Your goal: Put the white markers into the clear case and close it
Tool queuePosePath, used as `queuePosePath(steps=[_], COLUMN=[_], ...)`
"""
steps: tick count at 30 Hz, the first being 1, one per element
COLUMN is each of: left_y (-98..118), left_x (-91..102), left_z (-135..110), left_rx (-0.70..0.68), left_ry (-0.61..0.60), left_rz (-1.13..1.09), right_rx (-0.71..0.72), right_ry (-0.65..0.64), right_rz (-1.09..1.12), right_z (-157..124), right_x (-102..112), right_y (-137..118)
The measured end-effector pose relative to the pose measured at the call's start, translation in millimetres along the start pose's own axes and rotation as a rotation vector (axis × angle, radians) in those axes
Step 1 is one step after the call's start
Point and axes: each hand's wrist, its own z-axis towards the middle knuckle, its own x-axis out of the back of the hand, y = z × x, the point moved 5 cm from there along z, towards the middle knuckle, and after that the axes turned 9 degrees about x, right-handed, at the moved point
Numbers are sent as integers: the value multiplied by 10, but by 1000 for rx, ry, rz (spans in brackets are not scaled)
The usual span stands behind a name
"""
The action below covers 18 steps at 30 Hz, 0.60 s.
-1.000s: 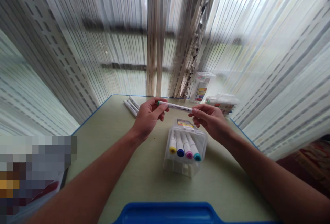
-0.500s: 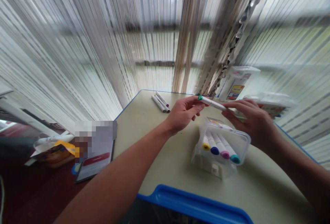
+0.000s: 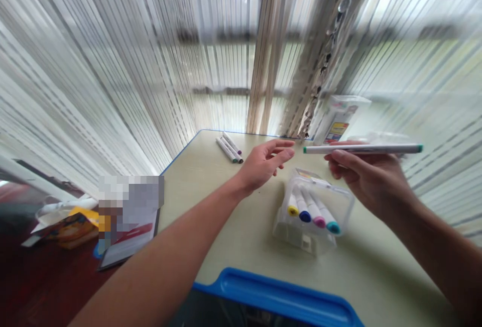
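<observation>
My right hand pinches a white marker with green ends, held level above the right side of the table. My left hand is empty, its fingers apart, a short way left of the marker's tip. Below and between the hands stands a clear plastic case with several white markers inside. Their ends show yellow, dark blue, pink and teal. At the back left of the table, three white markers lie side by side.
The pale table has a blue edge and a blue tray at its front. A tall clear package stands at the back right, with another clear case behind my right hand. A string curtain hangs behind. A tablet-like board lies at left.
My left hand has let go of the green-ended marker. My right hand has turned it level and carried it rightward. The view has shifted slightly.
</observation>
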Motion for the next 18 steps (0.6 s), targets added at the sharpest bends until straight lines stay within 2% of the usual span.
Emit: queuePosePath(steps=[5,11,18], left_y=[-13,-22,36], left_x=[-40,-126,4], left_z=[-4,-12,25], left_rx=[-10,-27,-95], left_ry=[-73,-174,46], left_rz=[41,-48,3], right_rx=[-140,-186,-153], right_ry=[-97,-182,-124], right_rz=[30,29,136], right_z=[-44,-83,10], right_x=[-63,-111,-7], right_y=[133,168,180])
